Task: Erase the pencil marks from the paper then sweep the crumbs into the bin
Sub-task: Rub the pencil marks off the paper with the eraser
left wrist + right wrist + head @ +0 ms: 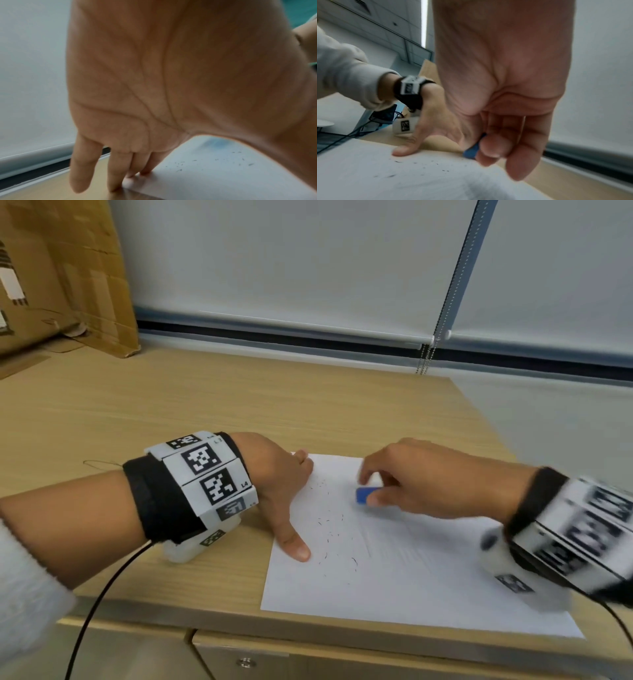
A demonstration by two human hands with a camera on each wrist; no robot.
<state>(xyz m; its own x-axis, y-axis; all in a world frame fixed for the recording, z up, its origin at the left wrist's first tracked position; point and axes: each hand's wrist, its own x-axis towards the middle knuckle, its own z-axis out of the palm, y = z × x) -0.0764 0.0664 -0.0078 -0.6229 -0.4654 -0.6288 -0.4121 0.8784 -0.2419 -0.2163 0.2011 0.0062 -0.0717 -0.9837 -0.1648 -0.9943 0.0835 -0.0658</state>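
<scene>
Crumb-flecked white paper (411, 570) under flat left hand (277, 484); right hand (421, 477) fingers pinching blue eraser (363, 495).

Paper (411, 570) on desk (205, 405); cardboard box (61, 275) behind, far left.

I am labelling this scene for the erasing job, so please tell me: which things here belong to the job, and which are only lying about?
Belong to the job:
- paper, pressed flat by the left hand
- blue eraser, pinched in the right hand
- dark crumbs scattered on the sheet

Only lying about:
- cardboard box
- blind chain
- wooden desk, merely the surface

No bin is in view.
</scene>
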